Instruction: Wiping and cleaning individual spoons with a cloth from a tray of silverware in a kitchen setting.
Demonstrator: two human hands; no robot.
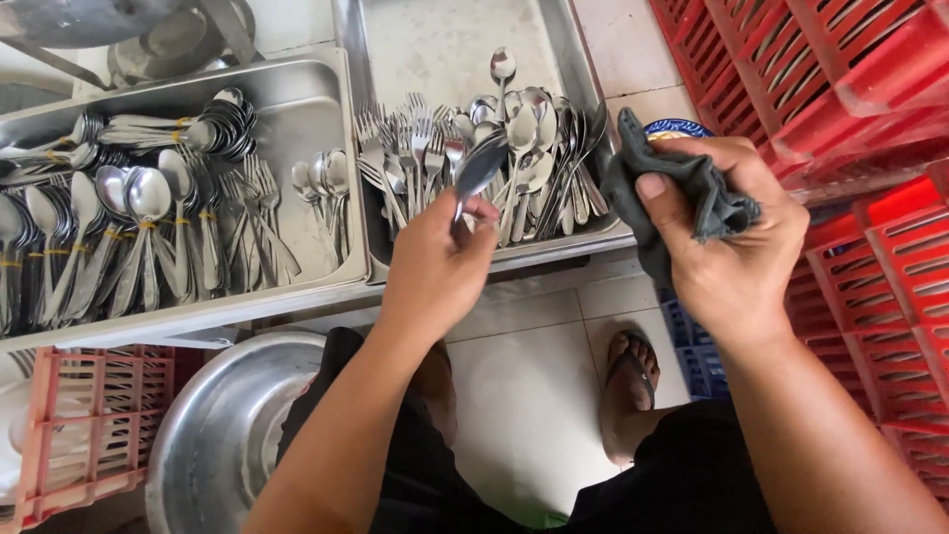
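Spoon, shiny steel (481, 163), pinched by handle in my left hand (440, 267), bowl raised clear for wiping, above loose cutlery in metal tray (455, 59). My right hand (732, 242) fisted around dark grey cloth (682, 188), bunched alongside spoon.

Under my hands the floor (529, 396) is of pale, smooth tiles with thin dark joints; daylight falls soft on it, without hard shadow. Beyond my hands two steel trays (297, 109) stand side by side on a low support; behind them more pale tile (623, 44) shows. To the right of my right hand red plastic crates (850, 69) are stacked high; below that hand a blue crate (692, 346) rests on the floor. Below and left of my left hand lies a big round steel basin (217, 435); further left a faded pink crate (89, 425) stands beside it.
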